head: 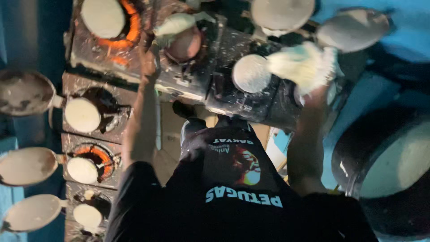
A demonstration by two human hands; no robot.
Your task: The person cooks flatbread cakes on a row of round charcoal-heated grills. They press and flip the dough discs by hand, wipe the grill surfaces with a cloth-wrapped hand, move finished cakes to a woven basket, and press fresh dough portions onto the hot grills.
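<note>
We look down over our own black shirt (233,201) at a row of small burners on a dark, batter-spattered tabletop (251,103).

Our left hand (150,62) reaches up toward a round pan (183,45) with a pinkish inside, and a pale lid (174,23) sits tilted at the pan's upper edge. The hand is dim and partly blurred, so we cannot tell whether its fingers are closed on anything or only rest near the pan's rim.

Our right hand (313,67) is wrapped in a pale cloth (304,62), the fingers bunched inside it and gripping it. The cloth touches the right edge of a round white disc (251,73), which lies on the tabletop just right of the pan.

At upper left a burner glows orange (130,33) around a white lid (103,17). Down the left side stand three more burners, each with a white disc (83,114) on it and a long-handled lid (22,92) swung out to the left. Two more lids (282,13) hang at the top right. A large dark basin (358,148) of pale batter sits at the right edge.
</note>
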